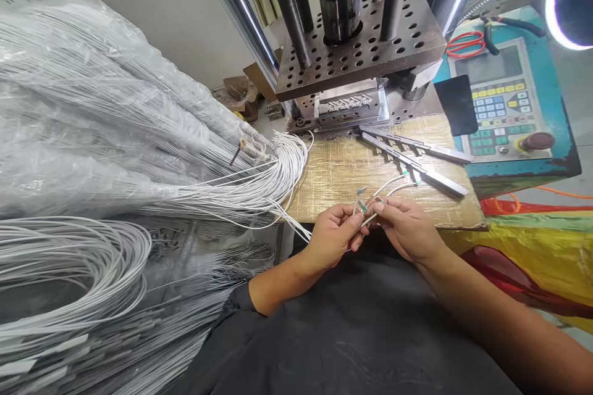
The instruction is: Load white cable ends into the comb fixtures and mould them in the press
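Note:
Several thin white cables [300, 227] run from the bundle on the left into my left hand [334, 233], whose fingers are closed round them near their ends. Small flat metal and green tips [362, 205] stick up between the two hands. My right hand [408, 226] pinches a cable end with a dark tip between thumb and fingers. Just beyond, two other white cables [391, 184] lead up to green-tipped ends at a notched metal bar [417, 163] on the wrapped board [333, 176]. A second metal bar [428, 147] lies behind it.
A press with a perforated steel plate [361, 43] stands ahead, over a die block [349, 105]. Plastic-wrapped cable bundles [92, 99] and a cable coil [115, 259] fill the left. At right are a control panel [500, 105], pliers [491, 34] and a ring lamp [553, 6].

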`<action>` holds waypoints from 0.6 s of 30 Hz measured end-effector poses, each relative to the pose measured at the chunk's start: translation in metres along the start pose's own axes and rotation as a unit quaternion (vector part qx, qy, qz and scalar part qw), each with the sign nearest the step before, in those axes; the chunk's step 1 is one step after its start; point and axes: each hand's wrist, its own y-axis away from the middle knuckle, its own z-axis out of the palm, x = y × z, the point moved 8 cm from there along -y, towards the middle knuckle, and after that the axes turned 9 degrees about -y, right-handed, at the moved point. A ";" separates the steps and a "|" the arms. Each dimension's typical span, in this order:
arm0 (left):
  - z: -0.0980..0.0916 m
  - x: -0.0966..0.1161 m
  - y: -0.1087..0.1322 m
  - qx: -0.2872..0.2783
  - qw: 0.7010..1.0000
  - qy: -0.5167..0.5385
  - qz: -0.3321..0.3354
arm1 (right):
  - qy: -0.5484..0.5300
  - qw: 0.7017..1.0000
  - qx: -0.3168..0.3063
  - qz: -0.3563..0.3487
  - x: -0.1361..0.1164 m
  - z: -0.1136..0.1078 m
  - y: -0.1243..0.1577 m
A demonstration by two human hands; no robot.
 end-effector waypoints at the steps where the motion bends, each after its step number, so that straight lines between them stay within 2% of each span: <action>1: -0.001 0.001 0.001 0.001 1.000 0.004 0.003 | -0.002 1.000 -0.006 0.003 0.001 -0.001 0.000; 3: -0.003 0.003 0.002 0.007 1.000 0.004 0.007 | 0.028 0.999 -0.019 0.007 -0.002 -0.005 0.002; 6: -0.006 0.004 0.004 0.014 1.000 0.005 0.008 | 0.142 0.990 -0.012 -0.009 -0.012 -0.016 0.007; 9: -0.006 0.005 0.004 0.010 1.000 0.013 0.005 | 0.229 0.970 0.020 -0.080 -0.031 -0.021 0.015; 13: -0.005 0.003 0.006 0.005 1.000 0.020 -0.002 | 0.224 0.963 0.040 -0.144 -0.044 -0.010 0.023; 18: -0.006 0.001 0.010 0.006 1.000 0.015 -0.009 | 0.330 0.931 0.022 -0.157 -0.048 0.009 0.023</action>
